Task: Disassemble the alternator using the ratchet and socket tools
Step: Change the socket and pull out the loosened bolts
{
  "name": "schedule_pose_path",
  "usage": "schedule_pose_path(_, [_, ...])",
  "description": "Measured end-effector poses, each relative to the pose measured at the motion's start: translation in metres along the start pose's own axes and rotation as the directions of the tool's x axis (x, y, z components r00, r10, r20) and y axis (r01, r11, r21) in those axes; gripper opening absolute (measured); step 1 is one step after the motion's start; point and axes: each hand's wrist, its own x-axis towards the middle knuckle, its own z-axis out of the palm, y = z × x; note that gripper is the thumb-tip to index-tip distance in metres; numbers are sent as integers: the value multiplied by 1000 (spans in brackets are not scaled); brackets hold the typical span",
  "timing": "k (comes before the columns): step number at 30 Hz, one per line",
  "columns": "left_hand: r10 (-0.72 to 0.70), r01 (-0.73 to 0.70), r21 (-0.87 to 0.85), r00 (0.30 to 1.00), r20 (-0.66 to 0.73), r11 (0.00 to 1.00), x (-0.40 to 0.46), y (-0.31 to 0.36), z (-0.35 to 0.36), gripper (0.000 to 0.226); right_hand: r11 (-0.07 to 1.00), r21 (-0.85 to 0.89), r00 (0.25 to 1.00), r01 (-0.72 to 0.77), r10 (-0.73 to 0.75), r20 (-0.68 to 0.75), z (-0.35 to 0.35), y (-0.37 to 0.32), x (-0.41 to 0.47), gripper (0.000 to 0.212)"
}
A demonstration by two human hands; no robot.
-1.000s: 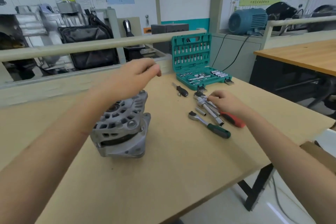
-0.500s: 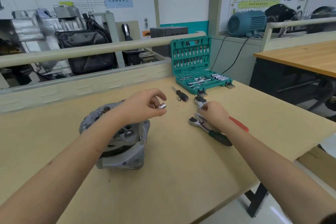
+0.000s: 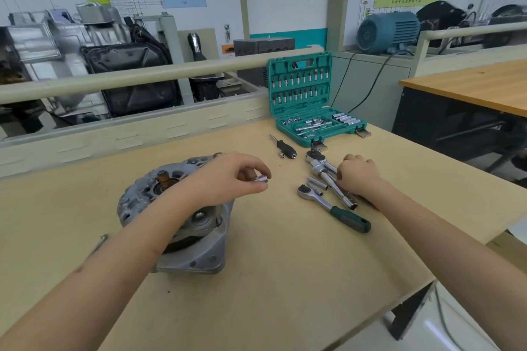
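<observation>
A grey alternator [image 3: 159, 194] stands on the bench, its shaft end up, partly hidden by my left forearm. Just right of the alternator, my left hand [image 3: 228, 177] pinches a small chrome socket [image 3: 261, 179] between thumb and fingers. My right hand [image 3: 356, 174] curls over the shaft of a large chrome ratchet [image 3: 322, 168] with a red grip mostly hidden under the wrist. A smaller ratchet with a green handle [image 3: 333, 208] lies beside it, along with loose sockets [image 3: 316, 182].
An open green socket case [image 3: 302, 94] sits at the bench's far side, with a black bit driver [image 3: 285, 148] in front of it. A long bolt [image 3: 99, 242] lies left of the alternator. The bench edge runs along the right, another table beyond.
My left hand came down from above the alternator to its right side, the socket now showing in its fingers. My right hand shifted slightly along the tools and now curls over the large ratchet.
</observation>
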Motion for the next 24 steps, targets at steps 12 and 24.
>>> schedule_pose_path(12, [10,-16,-83,998,-70,996,-2,0,-1,9,848,528,990,33,45,-134,-46,-1,-35,18])
schedule_pose_path(24, [-20,-102,-458,967,-254,883,-26,2,-11,15,436,693,812,575,-412,-414,-111,-35,-110,18])
